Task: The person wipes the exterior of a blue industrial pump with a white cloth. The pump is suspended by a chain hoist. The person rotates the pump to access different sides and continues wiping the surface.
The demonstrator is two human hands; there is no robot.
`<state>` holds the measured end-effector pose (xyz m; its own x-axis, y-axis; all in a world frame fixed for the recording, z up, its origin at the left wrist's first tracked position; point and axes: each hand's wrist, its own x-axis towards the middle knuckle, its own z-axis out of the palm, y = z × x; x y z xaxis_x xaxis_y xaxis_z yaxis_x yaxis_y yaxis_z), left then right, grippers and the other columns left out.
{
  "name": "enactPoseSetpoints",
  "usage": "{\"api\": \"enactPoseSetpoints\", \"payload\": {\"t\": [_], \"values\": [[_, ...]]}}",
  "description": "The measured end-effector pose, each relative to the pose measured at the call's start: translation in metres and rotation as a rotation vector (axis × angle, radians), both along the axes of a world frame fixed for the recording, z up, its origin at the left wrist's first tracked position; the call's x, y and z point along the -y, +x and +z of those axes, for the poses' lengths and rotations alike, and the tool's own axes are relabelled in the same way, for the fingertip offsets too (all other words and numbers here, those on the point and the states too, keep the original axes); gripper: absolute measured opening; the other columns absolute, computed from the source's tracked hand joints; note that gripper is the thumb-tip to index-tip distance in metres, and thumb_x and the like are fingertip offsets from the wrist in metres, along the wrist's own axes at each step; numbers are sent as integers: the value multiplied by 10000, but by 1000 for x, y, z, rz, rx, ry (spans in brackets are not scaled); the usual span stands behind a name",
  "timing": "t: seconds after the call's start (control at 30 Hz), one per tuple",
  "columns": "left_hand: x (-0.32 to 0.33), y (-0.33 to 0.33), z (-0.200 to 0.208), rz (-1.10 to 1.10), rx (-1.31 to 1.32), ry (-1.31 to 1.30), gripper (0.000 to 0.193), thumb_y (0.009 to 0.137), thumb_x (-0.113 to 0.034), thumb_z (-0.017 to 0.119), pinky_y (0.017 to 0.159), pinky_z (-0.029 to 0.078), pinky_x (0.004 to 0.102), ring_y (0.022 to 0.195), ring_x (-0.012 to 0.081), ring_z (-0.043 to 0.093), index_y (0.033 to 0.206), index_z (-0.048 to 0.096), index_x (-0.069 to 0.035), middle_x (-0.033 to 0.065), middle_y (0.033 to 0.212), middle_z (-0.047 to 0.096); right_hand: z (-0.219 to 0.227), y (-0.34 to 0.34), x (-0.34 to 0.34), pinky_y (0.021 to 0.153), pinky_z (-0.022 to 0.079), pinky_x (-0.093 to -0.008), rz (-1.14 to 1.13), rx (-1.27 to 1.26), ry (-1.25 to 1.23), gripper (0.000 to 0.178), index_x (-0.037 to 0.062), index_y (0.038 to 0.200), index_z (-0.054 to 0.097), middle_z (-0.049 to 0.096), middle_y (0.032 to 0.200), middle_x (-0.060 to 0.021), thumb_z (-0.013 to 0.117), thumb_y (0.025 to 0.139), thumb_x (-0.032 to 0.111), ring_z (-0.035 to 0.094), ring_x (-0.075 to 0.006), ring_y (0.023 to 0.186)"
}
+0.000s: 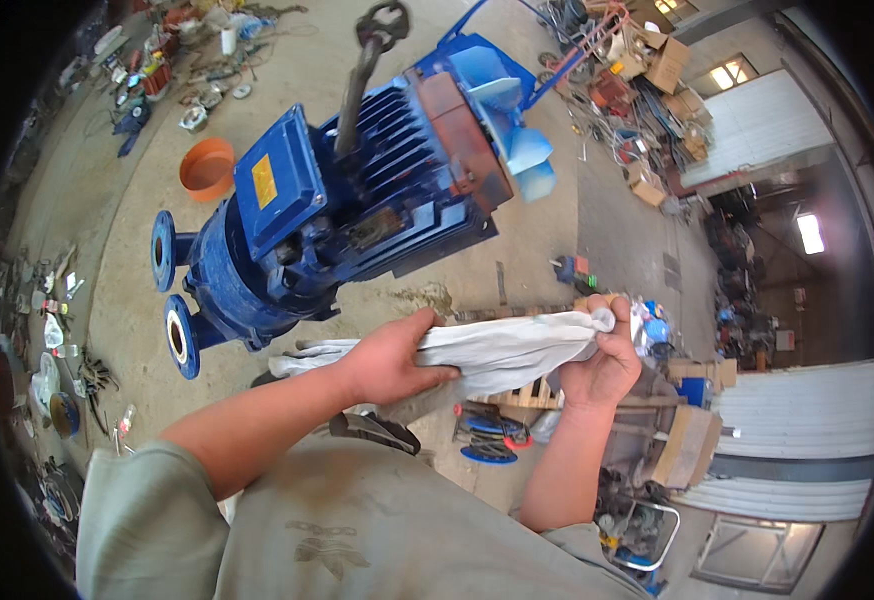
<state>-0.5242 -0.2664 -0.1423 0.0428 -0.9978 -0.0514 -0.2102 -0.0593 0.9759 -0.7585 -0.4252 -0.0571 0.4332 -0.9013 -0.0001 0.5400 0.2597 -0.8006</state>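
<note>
A bunched white cloth (507,347) is stretched between my two hands, in front of my body. My left hand (397,358) grips it near its left part, thumb on top, and loose folds hang out past that hand. At the other end my right hand (602,362) pinches the gathered tip between its fingers. Just beyond the hands stands a blue motor pump (377,235) with cooling fins and two round flanges on the left. Light blue fan blades (502,115) show at its right end. A dark metal wrench-like tool (357,90) sticks up from the motor.
An orange bowl (206,168) sits on the concrete floor behind the pump. Loose parts and tools litter the left side. Cardboard boxes (667,62) and scrap are heaped at the far right. A wooden pallet (527,396) and a blue-and-black item (489,436) lie below the cloth.
</note>
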Motion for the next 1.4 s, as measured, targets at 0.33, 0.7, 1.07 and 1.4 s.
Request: {"api": "enactPoseSetpoints", "payload": {"t": [0.33,0.7,1.07,1.4], "values": [[31,-43,32,186,436,-99,526,960,-155,709,972,527,455,1153,392,636,1452,543,-74,179,1229,666,14,-43,94,850,519,-313,633,-1043,-1090,400,42,1211,767,673,1079,-62,862,829,115,647,-157,991],[37,-28,74,366,228,-328,271,1088,-251,585,946,544,408,1058,319,699,1140,742,-35,150,1068,733,77,-10,129,814,525,-276,286,-895,-856,213,-31,1081,788,772,941,-34,756,991,160,664,-91,887],[84,-76,125,401,29,-340,505,880,-292,863,857,570,382,944,267,735,1206,651,30,184,1042,745,140,36,93,820,521,-258,559,-515,-674,291,-39,1162,750,762,1003,-46,720,1025,216,671,-88,876],[69,-15,156,604,325,-521,175,1002,-146,651,775,562,402,855,383,721,1093,715,-10,216,926,726,137,-4,126,787,484,-259,387,-894,-926,290,21,1120,792,739,976,1,806,964,265,609,-73,868]]}}
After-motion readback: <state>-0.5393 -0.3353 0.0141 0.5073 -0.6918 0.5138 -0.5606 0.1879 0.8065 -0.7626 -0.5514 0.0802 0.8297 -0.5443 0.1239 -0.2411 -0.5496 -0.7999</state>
